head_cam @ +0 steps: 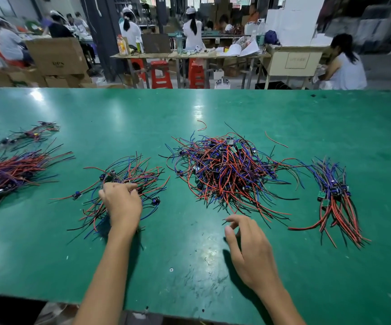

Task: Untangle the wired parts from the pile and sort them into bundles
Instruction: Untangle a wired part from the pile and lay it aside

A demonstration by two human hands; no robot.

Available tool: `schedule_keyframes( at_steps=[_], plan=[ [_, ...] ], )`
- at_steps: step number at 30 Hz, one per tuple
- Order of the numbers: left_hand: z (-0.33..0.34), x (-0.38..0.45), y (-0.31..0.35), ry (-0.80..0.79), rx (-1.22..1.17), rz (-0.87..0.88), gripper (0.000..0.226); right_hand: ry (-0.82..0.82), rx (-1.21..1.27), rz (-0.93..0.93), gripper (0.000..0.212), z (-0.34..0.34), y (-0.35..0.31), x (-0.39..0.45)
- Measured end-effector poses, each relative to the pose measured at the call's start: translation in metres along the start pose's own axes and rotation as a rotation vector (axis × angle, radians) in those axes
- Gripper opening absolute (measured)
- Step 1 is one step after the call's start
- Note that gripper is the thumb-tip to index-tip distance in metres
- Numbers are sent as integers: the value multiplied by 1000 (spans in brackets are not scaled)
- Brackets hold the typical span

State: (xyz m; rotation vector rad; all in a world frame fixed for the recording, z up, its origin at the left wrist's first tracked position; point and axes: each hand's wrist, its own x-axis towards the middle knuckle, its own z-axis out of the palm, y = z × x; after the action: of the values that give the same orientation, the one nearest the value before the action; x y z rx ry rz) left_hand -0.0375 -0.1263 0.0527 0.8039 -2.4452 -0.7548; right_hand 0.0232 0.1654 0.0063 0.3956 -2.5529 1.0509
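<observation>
Left hand: left hand (122, 202) lies palm-down on the small loose heap (124, 191), fingers curled into its wires; whether a part is actually pinched cannot be told, as the fingertips are hidden among the strands.
Right hand: right hand (248, 252) hovers over bare table (189, 254), fingers loosely bent and apart, holding nothing; fingertips lie just short of the 6 o'clock edge of the main pile (225, 174).
Main pile: large tangle of red, blue and black wires with small parts, centre of the table, at 12 o'clock from the right hand. A good share is not yet sorted.
Small loose heap: at 9 o'clock from the main pile, apart from it; wires fan out in all directions, not yet aligned.
Sorted bundles: right bundle (335, 198) at 3 o'clock of the pile, wires lying roughly parallel; left bundle (9, 174) at 9 o'clock near the table edge; thin scatter (26, 134) beyond it at 11 o'clock.
Step in hand: judged as working the small heap, gathering or steadying it, with the right hand placed to draw from the pile.
Next move calls for: picking one part at the pile's near edge and drawing it out slowly, freeing crossed strands, while the left hand keeps its heap from dragging.
Risk: neighbouring wires may trail out with the pulled part.
</observation>
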Motion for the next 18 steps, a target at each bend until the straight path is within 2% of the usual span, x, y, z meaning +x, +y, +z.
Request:
schedule_keyframes(
  at_steps=[1, 3, 7, 9, 16, 18],
  plan=[
    [8, 2, 7, -15, 59, 20, 24, -30, -10, 1, 13, 1, 1, 1],
    [24, 7, 29, -56, 183, 166, 30, -55, -39, -15, 8, 2, 1, 2],
    [57, 31, 67, -348, 427, 512, 59, -87, -80, -24, 9, 3, 2, 7],
    [73, 36, 71, -429, 502, 626, 63, -110, -73, 10, 14, 3, 4, 9],
    [85, 31, 60, -309, 230, 543, 22, -110, 8, 91, 16, 7, 7, 14],
    [75, 27, 59, -290, 109, 563, 21, -108, 44, 118, 16, 8, 10, 15]
  ],
)
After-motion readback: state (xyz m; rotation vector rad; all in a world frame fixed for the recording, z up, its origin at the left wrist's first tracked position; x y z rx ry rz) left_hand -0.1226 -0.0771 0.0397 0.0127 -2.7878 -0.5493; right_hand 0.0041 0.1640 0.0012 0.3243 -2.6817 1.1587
